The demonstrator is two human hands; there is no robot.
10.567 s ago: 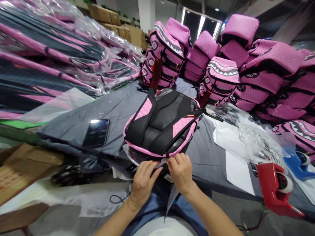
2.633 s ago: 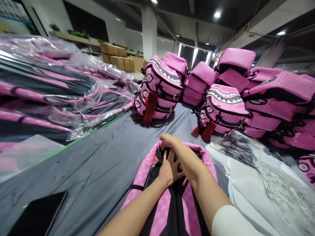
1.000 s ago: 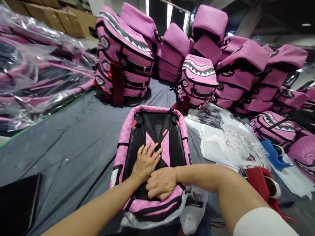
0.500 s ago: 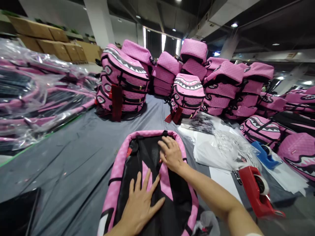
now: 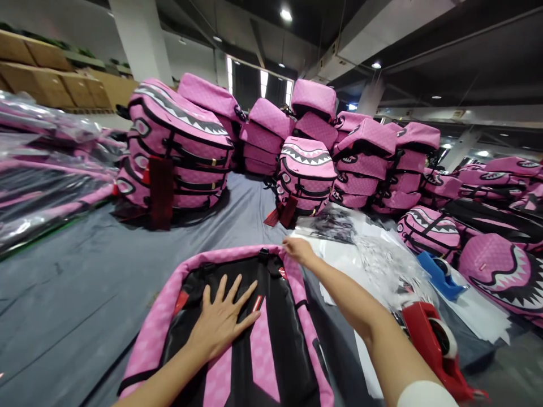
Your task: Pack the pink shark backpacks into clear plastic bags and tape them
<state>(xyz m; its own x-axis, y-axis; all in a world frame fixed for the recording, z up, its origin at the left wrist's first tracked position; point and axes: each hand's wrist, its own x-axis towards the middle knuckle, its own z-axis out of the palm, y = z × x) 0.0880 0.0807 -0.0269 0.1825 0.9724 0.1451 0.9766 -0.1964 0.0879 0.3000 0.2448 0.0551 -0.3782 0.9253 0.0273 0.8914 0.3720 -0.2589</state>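
Note:
A pink and black backpack (image 5: 284, 350) lies in front of me on the grey cloth, black panel up, with a pink checkered border and two pink strips. My left hand (image 5: 224, 322) rests flat on the black panel, fingers spread, beside a small red label (image 5: 257, 303). At the far right corner of the backpack, my right hand (image 5: 298, 250) has its fingers curled over the pink border. Its fingertips are partly hidden there.
Stacked pink backpacks (image 5: 178, 147) with shark-teeth prints stand across the back of the table. Plastic-wrapped bags (image 5: 46, 186) lie at left. On the right are clear plastic bags and white paper (image 5: 365, 254), a blue tape dispenser (image 5: 441, 277) and a red tape dispenser (image 5: 432, 345).
My right hand has moved from the black panel to the far right corner and closed on the border. The left hand stays spread on the panel. The view has shifted right.

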